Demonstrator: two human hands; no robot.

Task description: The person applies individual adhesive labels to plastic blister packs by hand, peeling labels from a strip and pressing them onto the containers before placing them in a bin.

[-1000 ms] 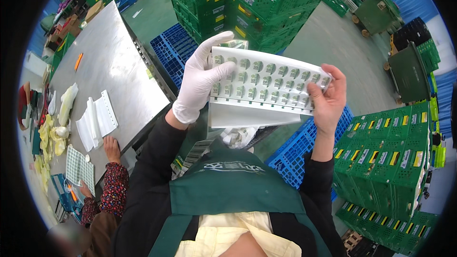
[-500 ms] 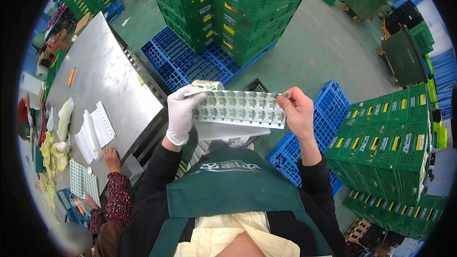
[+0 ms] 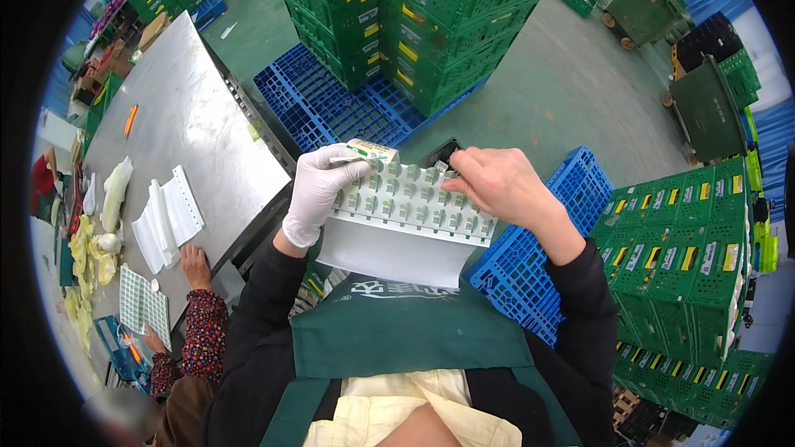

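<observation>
In front of my apron, my left hand (image 3: 317, 197), in a white glove, grips the left end of a white sheet of labels (image 3: 397, 213). Rows of small green-and-white labels stand partly raised from it, and its blank lower backing (image 3: 389, 254) hangs down. My bare right hand (image 3: 501, 186) bends over the sheet's upper right part, fingers closed at a label there. Those fingers hide exactly what is pinched. Just behind the left hand's fingertips shows a cream-and-green roll-like thing (image 3: 373, 150).
To the left, a metal table (image 3: 190, 99) bears white label backing (image 3: 166, 223), an orange pen-like tool (image 3: 131, 121) and yellow scraps. A co-worker's hand (image 3: 196, 266) rests at its edge. Green crates (image 3: 447, 25) stack on a blue pallet (image 3: 286, 91); more crates (image 3: 679, 248) stand right.
My right hand has moved left from the sheet's right end to labels along its upper edge. The sheet now tilts down to the right, with more blank backing showing.
</observation>
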